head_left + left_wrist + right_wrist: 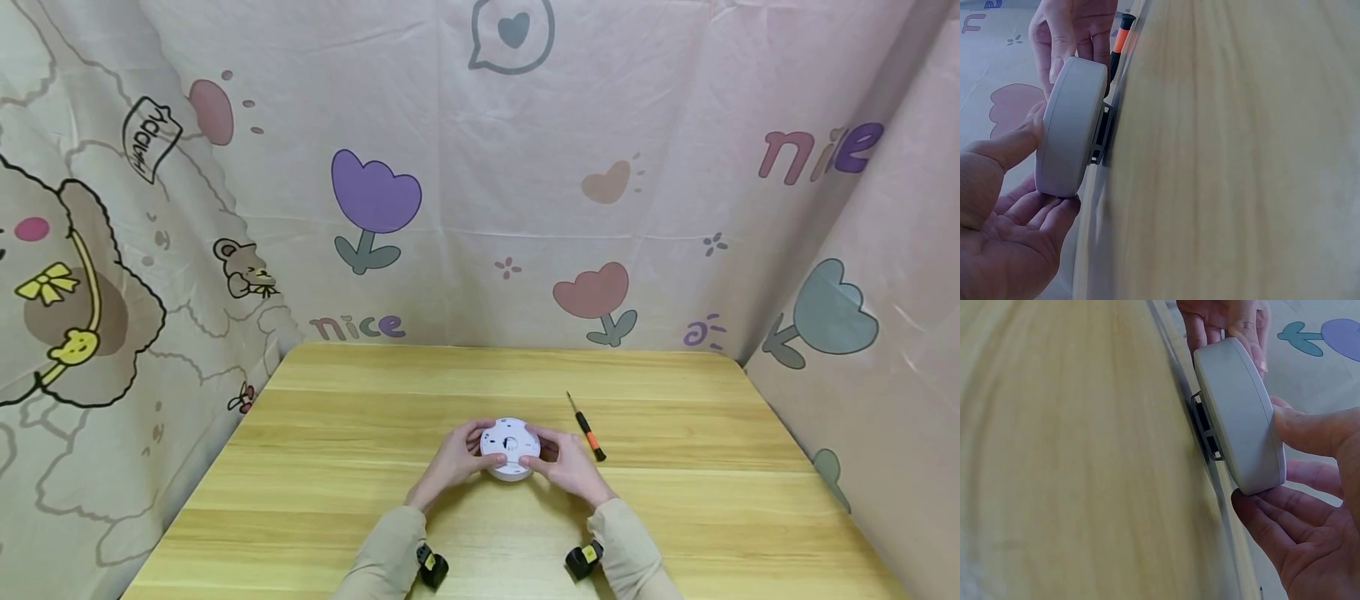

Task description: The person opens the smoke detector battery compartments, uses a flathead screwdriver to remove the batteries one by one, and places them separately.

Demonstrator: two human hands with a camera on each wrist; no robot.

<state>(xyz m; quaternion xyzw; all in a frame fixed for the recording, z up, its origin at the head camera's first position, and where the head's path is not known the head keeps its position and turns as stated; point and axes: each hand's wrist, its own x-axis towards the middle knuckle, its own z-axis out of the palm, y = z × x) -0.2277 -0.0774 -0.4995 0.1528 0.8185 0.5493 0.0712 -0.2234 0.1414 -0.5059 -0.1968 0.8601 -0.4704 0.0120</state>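
A round white smoke detector (510, 467) is held between both hands over the middle of the table, its flat back plate with small slots facing up. My left hand (456, 458) grips its left edge, thumb on the top face and fingers curled under the side. On the right edge my right hand (567, 465) grips it the same way. Both wrist views show the smooth side of the smoke detector (1069, 128) and a slotted, cage-like part (1205, 428) sticking out below, close to the tabletop.
A screwdriver (587, 429) with a black and orange handle lies right of the right hand, its tip toward the back. The wooden table (337, 400) ends at a printed curtain (487, 208) behind and on both sides. Small black cameras (432, 568) sit at the wrists.
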